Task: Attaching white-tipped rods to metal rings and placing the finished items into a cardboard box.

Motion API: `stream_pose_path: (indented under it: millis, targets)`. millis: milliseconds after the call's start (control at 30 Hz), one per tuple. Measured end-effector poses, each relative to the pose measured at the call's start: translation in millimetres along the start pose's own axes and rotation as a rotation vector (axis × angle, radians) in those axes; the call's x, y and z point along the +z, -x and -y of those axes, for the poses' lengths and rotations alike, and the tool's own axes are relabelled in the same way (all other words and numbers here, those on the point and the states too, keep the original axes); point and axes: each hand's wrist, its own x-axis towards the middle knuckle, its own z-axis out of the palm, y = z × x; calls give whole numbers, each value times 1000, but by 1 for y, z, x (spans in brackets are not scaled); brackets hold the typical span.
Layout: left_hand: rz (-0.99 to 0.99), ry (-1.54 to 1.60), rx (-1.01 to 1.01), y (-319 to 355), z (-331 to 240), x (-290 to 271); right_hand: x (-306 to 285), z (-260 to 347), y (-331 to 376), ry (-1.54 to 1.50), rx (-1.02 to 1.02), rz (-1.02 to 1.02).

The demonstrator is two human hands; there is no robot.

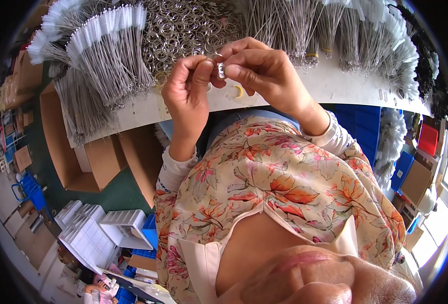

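Note:
Both my hands meet above the near edge of the white table [330, 83]. My left hand [186, 93] is closed, thumb and forefinger pinching at a shiny metal ring whose edge barely shows. Facing it, my right hand [267, 71] is also closed, its thumb and fingers around a short stack of small metal rings [221, 70]. The fingertips nearly touch, so part of the rings is hidden. Just beyond lies a big heap of loose silver rings [188, 28]. A small curved yellow piece [239, 91] rests on the table under my right hand.
Bundles of wire-handled brushes with pale bristles [107, 38] lie left of the heap; more wire brushes [355, 38] fill the right side, with black ones [431, 66] at the end. An open cardboard box [85, 169], white plastic crates [87, 233] and a blue bin [355, 124] stand below.

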Motion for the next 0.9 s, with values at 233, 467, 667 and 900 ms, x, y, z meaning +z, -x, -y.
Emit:
stream_pose_path:
  millis: [233, 467, 667, 900]
  targets:
    - [36, 406, -182, -2, -4, -2, 9, -7, 6, 285, -426, -34]
    - [171, -547, 465, -10, -28, -7, 1, 1, 13, -4, -237, 73]
    - [287, 301, -148, -8, -34, -14, 4, -4, 10, 577, -821, -105]
    - [283, -326, 224, -4, -54, -16, 5, -5, 5, 305, -658, -2]
